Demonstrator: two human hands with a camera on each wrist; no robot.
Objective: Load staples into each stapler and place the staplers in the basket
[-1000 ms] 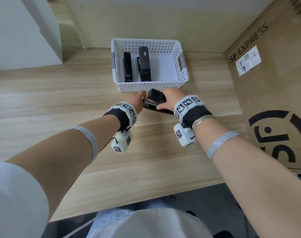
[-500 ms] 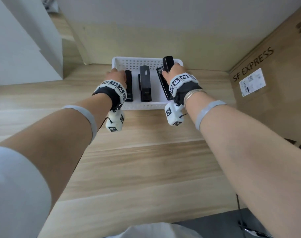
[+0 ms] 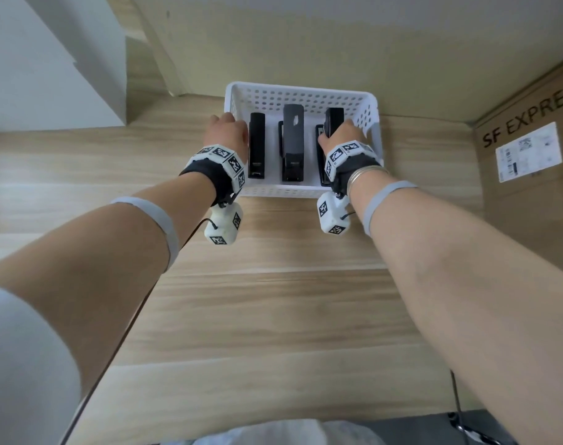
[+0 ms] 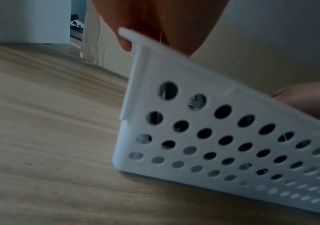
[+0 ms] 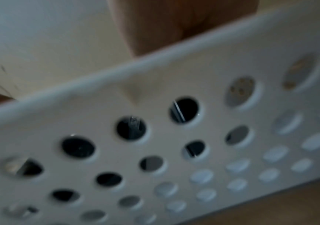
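White basket [image 3: 306, 99] upper centre of frame on tabletop [image 3: 273, 300], two staplers lying inside. Right hand [image 3: 342, 136] grips third stapler [image 3: 334, 118] at basket's right side. Left hand [image 3: 229, 131] holds basket's left rim, fingers curled over.

right stapler [image 3: 333, 122]: near half hidden under the right hand [image 3: 341, 138], so the grip's unclear
left hand [image 3: 229, 133] fingers: hidden past the basket [image 3: 301, 94] rim
right wrist view: too blurry for detail
box [image 3: 530, 149] lettering: cut off at the edge

"SF EXPRES", cut off at the frame edge, on the cardboard box [image 3: 530, 194]
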